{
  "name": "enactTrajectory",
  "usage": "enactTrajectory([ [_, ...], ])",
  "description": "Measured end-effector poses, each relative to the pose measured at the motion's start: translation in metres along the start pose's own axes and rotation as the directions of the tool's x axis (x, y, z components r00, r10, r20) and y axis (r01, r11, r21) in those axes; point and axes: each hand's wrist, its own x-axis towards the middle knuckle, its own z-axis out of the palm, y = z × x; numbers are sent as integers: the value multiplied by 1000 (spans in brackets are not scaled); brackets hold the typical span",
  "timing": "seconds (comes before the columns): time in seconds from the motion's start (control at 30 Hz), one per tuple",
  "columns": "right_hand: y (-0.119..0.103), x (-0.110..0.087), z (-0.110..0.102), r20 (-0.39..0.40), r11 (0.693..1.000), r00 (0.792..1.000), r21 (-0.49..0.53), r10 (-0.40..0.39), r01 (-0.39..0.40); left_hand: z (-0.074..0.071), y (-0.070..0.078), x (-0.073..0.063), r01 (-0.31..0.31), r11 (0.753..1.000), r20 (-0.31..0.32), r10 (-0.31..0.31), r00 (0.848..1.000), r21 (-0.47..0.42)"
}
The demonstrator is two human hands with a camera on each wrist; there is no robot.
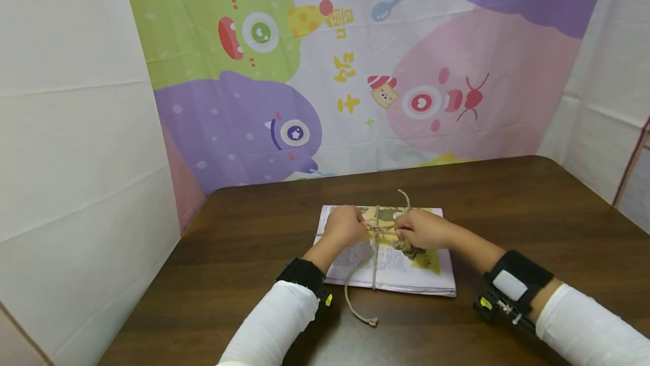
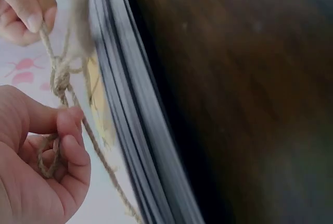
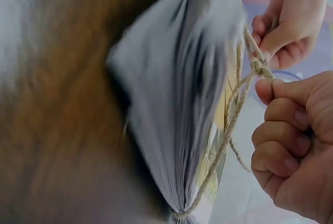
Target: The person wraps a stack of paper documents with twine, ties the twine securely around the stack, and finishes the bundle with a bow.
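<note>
A stack of folded printed papers (image 1: 406,278), which looks like newspapers, lies flat on the table, with jute twine (image 1: 374,270) crossing over it both ways. My left hand (image 1: 345,226) is above the stack's left half and pinches the twine; a small loop of it shows inside the curled fingers in the left wrist view. Opposite, my right hand (image 1: 421,229) pinches another part of the twine between thumb and forefinger. Between both hands sits a knot (image 2: 61,78), close over the papers. In the right wrist view the stack's page edges (image 3: 177,94) fan apart, squeezed by the twine near the bottom.
A loose twine tail (image 1: 350,298) with a knotted tip hangs over the front edge onto the brown table (image 1: 244,276). Another twine end (image 1: 404,195) sticks up behind the right hand. A cartoon-print cloth (image 1: 355,146) hangs behind the table, with white sheets (image 1: 76,129) at the sides.
</note>
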Motion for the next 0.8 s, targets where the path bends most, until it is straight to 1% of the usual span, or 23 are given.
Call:
enactTrajectory([
  [0.13, -5, -2, 5, 21, 999, 999, -2, -48, 48, 4, 5, 6, 45, 996, -12, -44, 999, 79],
  [0.2, -7, -3, 6, 33, 998, 998, 10, -57, 57, 5, 5, 7, 39, 995, -6, -38, 999, 91],
  [0.23, -8, -3, 6, 42, 998, 997, 22, -57, 56, 5, 5, 7, 20, 996, 2, -20, 1000, 86],
  [0.3, -9, -4, 6, 53, 998, 997, 39, -49, 47, 2, 1, 6, -29, 998, 46, 26, 999, 61],
  [0.37, -10, -4, 2, 51, 998, 998, 50, -30, 28, -6, -6, 3, -82, 997, 84, 80, 993, 11],
  [0.4, -11, -5, -1, 40, 999, 999, 51, -22, 20, -11, -9, 1, -112, 994, 90, 113, 990, -12],
  [0.47, -11, -6, -9, -19, 1000, 1000, 20, -23, 23, -23, -15, -4, -165, 986, 68, 167, 984, -31],
  [0.53, -10, -7, -19, -97, 1000, 995, -9, -25, 24, -34, -19, -9, -218, 976, 2, 218, 976, -28],
  [0.57, -9, -8, -23, -132, 999, 991, -21, -28, 25, -39, -21, -12, -251, 968, -32, 251, 968, -22],
  [0.6, -6, -8, -27, -162, 999, 986, -42, -33, 26, -41, -21, -14, -294, 956, -63, 294, 954, 7],
  [0.63, -3, -7, -30, -183, 997, 982, -65, -45, 33, -43, -21, -15, -337, 941, -75, 338, 938, 24],
  [0.67, 1, -6, -31, -187, 995, 980, -86, -66, 51, -43, -20, -16, -382, 923, -70, 384, 921, 47],
  [0.7, 5, -4, -31, -180, 991, 980, -119, -86, 65, -42, -18, -17, -427, 902, -47, 430, 902, 67],
  [0.77, 12, 2, -26, -144, 978, 983, -191, -117, 89, -36, -12, -16, -512, 853, 30, 512, 859, 99],
  [0.8, 14, 5, -22, -123, 966, 984, -239, -129, 97, -32, -9, -14, -544, 830, 74, 539, 839, 121],
])
